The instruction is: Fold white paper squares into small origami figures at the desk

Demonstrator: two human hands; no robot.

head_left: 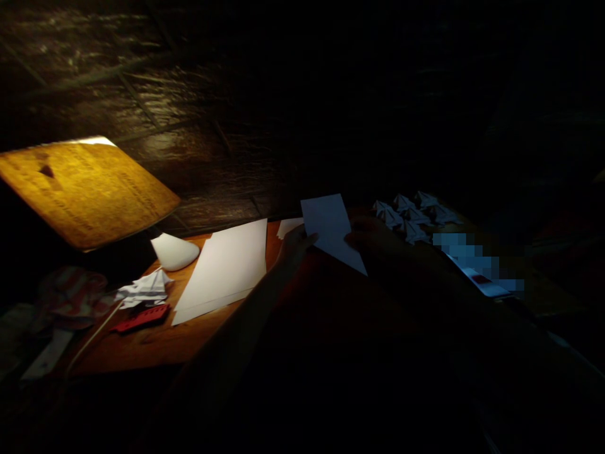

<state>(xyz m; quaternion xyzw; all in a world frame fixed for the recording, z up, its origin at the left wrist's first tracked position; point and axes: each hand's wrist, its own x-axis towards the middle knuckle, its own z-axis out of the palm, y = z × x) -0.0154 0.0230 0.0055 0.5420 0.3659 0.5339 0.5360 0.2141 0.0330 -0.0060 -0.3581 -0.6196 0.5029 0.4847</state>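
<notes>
A folded sheet of white paper (328, 222) is held up over the table, its lower right corner drawn out to a point. My left hand (295, 244) grips its left edge, with the thumb lying on the front. On the right edge, my right hand (366, 234) pinches the same sheet; deep shadow hides most of its fingers. To the left lies a stack of blank white paper (227, 268). Several folded paper figures (410, 217) stand grouped beyond my right hand. Behind my left hand, more white paper (288, 226) shows in part.
A lamp with a yellowish shade (89, 192) and a white rounded base (174, 252) lights the left side. Near it are a crumpled striped paper (145, 289), a red object (142, 319) and a pale cord (97, 331). A lit phone-like screen (486, 287) lies right. A tiled wall (189, 107) rises behind.
</notes>
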